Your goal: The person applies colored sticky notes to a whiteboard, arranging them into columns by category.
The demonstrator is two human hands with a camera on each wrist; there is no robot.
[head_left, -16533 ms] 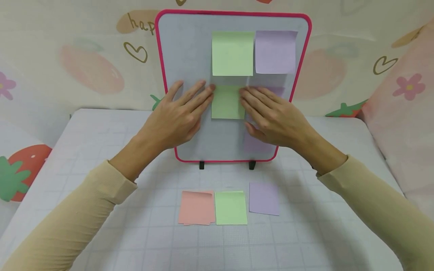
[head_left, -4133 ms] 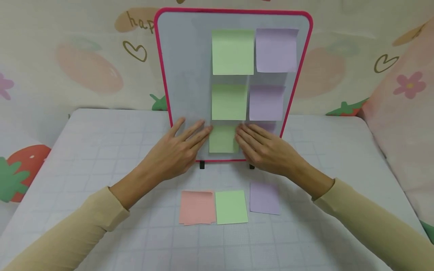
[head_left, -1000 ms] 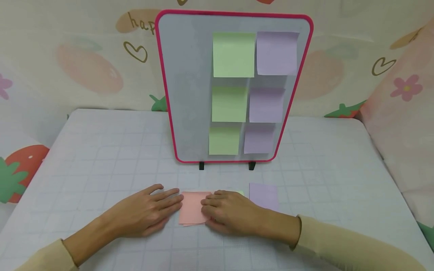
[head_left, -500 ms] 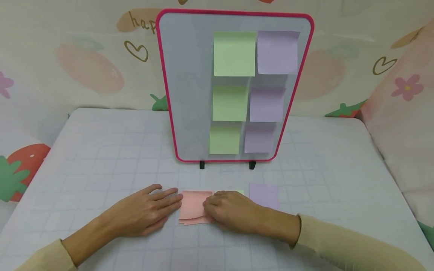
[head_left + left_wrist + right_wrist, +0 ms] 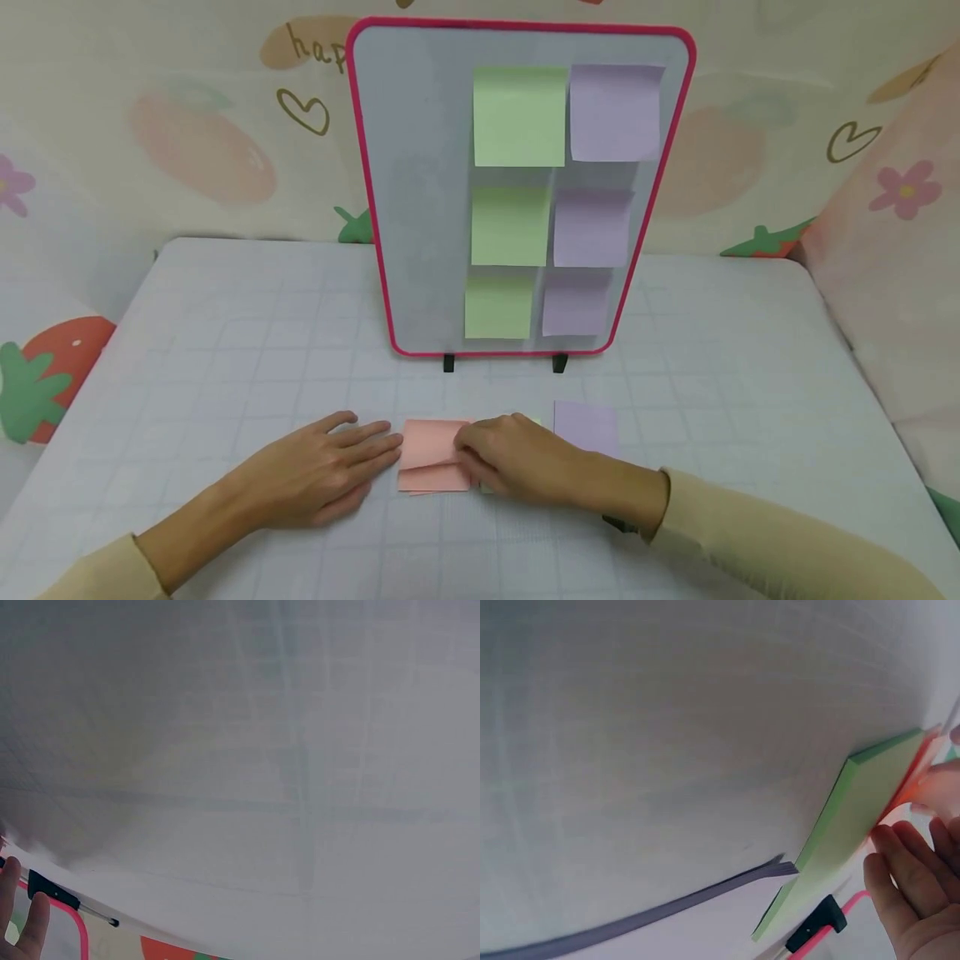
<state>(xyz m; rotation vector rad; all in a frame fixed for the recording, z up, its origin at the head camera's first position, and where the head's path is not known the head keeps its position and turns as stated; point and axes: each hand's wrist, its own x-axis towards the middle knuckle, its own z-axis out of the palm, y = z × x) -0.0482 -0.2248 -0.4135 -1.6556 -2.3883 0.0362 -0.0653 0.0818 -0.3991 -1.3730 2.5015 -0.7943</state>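
My right hand (image 5: 517, 458) pinches the right side of the top pink sticky note (image 5: 430, 440), whose lower edge curls up off the pink sticky note pad (image 5: 435, 480). In the right wrist view the lifted pink sheet bends beside the fingers. My left hand (image 5: 330, 468) lies on the table with fingers extended, fingertips at the pad's left edge. Under the right hand is a green sticky note pad (image 5: 855, 806), mostly hidden in the head view. To its right lies a purple sticky note pad (image 5: 585, 427), partly covered by the right wrist.
A pink-framed whiteboard (image 5: 420, 183) stands behind on black feet (image 5: 560, 363). Its middle column carries three green sticky notes (image 5: 519, 117), and three purple ones (image 5: 615, 112) hang in the right column. A white gridded cloth covers the table (image 5: 262, 333); patterned fabric hangs behind.
Both hands came down from the whiteboard to the pink pad; the bottom green note is now uncovered. Over the last second the right hand has peeled the top pink note's lower edge upward.
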